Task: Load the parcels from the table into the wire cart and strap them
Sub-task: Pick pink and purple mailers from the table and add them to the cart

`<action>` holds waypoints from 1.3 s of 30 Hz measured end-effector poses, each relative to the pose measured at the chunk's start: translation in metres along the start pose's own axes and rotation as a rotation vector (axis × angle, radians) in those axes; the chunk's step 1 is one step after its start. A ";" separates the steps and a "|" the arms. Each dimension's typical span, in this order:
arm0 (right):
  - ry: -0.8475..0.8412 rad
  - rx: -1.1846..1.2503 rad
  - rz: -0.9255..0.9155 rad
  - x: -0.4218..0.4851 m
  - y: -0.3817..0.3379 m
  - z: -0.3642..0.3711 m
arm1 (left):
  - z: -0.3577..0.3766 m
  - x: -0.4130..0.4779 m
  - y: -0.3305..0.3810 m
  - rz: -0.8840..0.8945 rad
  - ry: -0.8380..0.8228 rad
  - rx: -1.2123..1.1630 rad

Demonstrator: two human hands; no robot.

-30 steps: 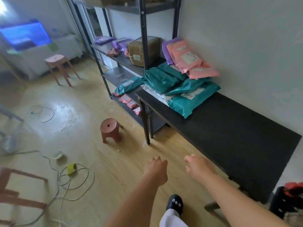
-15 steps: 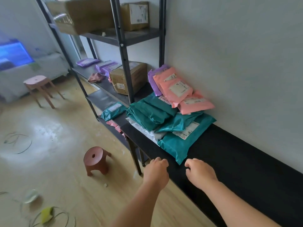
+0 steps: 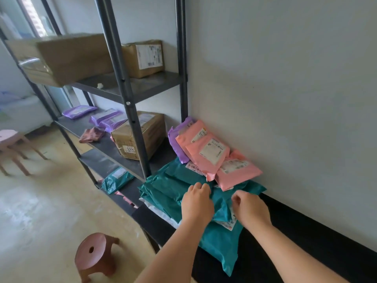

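A pile of parcels lies at the left end of the black table (image 3: 306,240). Teal mailers (image 3: 167,188) make up most of it, with a large teal mailer (image 3: 220,246) at the front. Pink mailers (image 3: 214,156) and a purple one (image 3: 179,139) lean against the wall, and a white one (image 3: 161,213) shows underneath. My left hand (image 3: 196,203) is over the teal mailers with curled fingers. My right hand (image 3: 250,209), also curled, is over the front teal mailer's label. Whether either grips is hidden. No wire cart is in view.
A dark metal shelf rack (image 3: 122,78) stands left of the table, holding cardboard boxes (image 3: 140,135), purple mailers (image 3: 79,111) and a teal mailer (image 3: 116,178). A brown plastic stool (image 3: 95,254) stands on the floor by the table leg. A pink stool (image 3: 10,144) is far left.
I have stepped closer to the table. Both hands moved forward from the table's front edge onto the teal parcels.
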State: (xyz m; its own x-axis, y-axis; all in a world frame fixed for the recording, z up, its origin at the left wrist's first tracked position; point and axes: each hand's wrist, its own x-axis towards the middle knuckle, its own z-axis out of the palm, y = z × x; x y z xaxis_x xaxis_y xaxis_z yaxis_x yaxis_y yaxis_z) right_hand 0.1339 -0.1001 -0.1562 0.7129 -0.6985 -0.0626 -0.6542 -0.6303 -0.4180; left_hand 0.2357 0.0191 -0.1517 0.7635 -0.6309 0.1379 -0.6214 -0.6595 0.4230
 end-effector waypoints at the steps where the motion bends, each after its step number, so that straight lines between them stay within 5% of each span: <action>1: 0.016 0.024 0.013 0.013 -0.007 -0.002 | -0.003 0.015 -0.002 0.010 0.001 0.006; 10: 0.065 0.481 0.249 0.120 -0.059 -0.011 | -0.020 0.136 -0.007 0.105 0.079 -0.079; 16: 0.034 0.963 0.404 0.156 -0.064 0.000 | -0.010 0.185 -0.007 0.120 -0.055 0.024; 24: 0.006 1.284 0.569 0.179 -0.069 0.016 | 0.011 0.203 -0.013 0.088 -0.137 0.084; 31: 0.037 1.451 0.660 0.183 -0.074 0.014 | 0.012 0.202 -0.017 0.079 -0.025 -0.052; 39: 0.007 1.504 0.524 0.174 -0.072 0.004 | 0.004 0.190 -0.015 0.124 0.196 -0.286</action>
State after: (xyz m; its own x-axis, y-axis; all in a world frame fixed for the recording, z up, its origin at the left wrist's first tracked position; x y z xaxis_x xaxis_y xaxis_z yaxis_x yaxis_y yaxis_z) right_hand 0.3061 -0.1753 -0.1410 0.4949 -0.7253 -0.4786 0.0214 0.5608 -0.8277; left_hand 0.3898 -0.0927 -0.1351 0.7222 -0.5900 0.3610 -0.6580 -0.4251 0.6215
